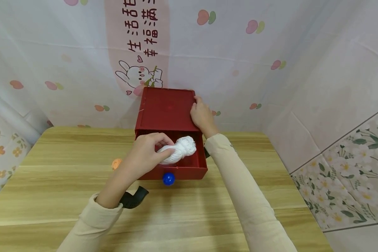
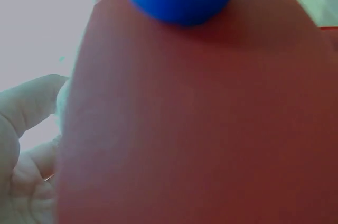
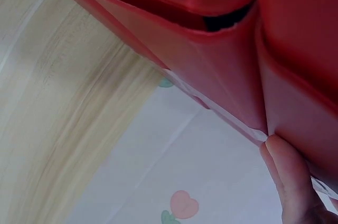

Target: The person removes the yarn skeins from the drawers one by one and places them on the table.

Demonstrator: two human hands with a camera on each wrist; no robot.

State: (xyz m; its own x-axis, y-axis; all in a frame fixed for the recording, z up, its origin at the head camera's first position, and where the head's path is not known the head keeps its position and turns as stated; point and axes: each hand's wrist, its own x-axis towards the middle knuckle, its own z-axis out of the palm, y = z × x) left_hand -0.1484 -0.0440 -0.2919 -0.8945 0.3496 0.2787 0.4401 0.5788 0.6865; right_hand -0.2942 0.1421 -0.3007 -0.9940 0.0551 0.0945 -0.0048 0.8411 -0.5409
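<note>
With my left hand [image 1: 147,149] (the nearer one) I'm pinching the white yarn [image 1: 182,147], its long axis slanting rightward and away over the red drawer [image 1: 190,173].

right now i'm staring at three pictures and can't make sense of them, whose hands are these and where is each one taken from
There's no machine here: a person is working with two bare hands. The wide picture is taken from the head, looking forward and down; the two close ones from the left and right wrists.

On the table stands a red box with its drawer pulled open and a blue knob on the front. The left hand holds white yarn at the drawer; the right hand touches the box's right side. A small orange thing lies to the left.
</note>
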